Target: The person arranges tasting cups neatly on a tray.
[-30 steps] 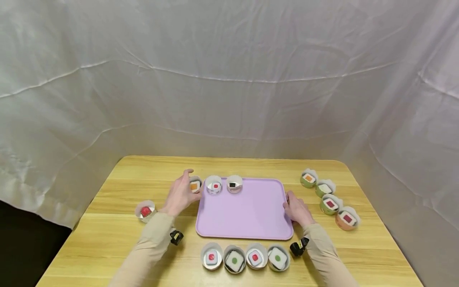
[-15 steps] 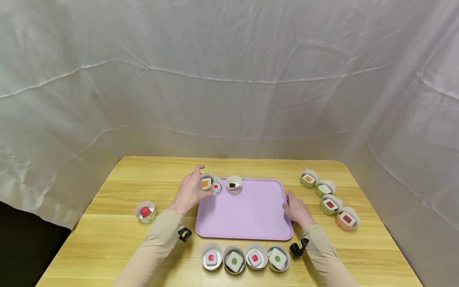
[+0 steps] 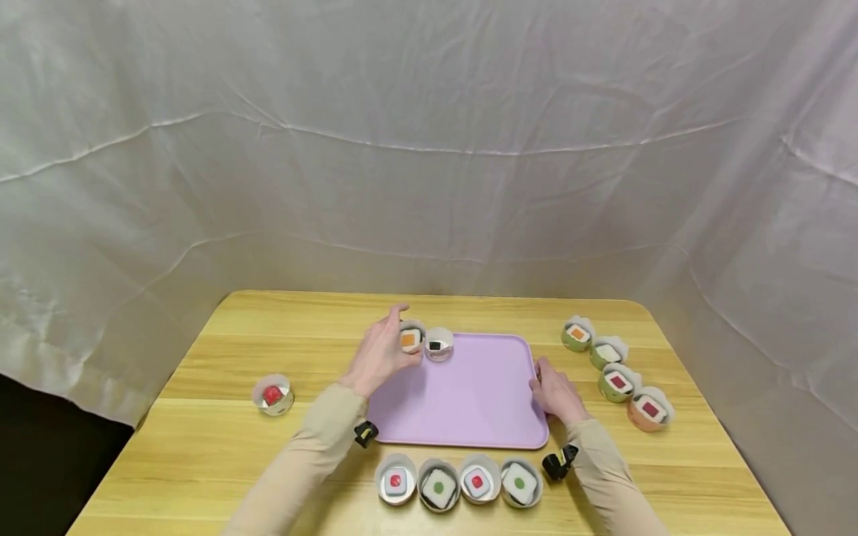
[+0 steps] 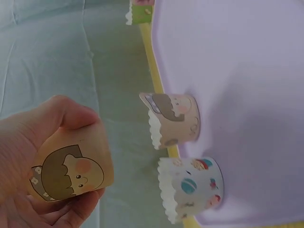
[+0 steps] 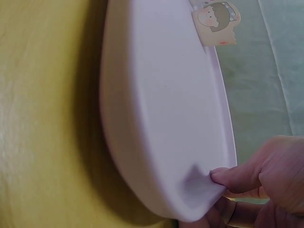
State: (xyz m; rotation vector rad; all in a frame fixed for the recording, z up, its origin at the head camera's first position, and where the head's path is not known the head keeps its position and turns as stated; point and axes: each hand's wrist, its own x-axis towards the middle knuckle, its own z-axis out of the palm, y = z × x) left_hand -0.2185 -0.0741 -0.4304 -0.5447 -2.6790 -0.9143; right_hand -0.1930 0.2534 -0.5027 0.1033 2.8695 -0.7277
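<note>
My left hand (image 3: 378, 357) grips a paper baking cup (image 4: 78, 166) printed with a cartoon face. Inside that cup lies a white piece with an orange square (image 3: 409, 340). The cup is held up over the back left of a lilac tray (image 3: 469, 402). On the tray's back edge stand a second face-printed cup (image 4: 175, 118), with a dark-topped piece in it, and a white patterned cup (image 4: 194, 187), hidden in the head view. At the tray's right edge my right hand (image 3: 558, 391) pinches the rim, thumb (image 5: 228, 176) on top and fingers below.
Several filled paper cups line the table in front of the tray, among them one with a green-dotted piece (image 3: 439, 487). Several more stand at the right, including an orange cup (image 3: 648, 411). A cup with a red piece (image 3: 272, 396) stands alone at the left.
My left hand has carried the face-printed cup rightward from beside the tray's left edge, passing over the white patterned cup. The right hand stays on the tray rim.
</note>
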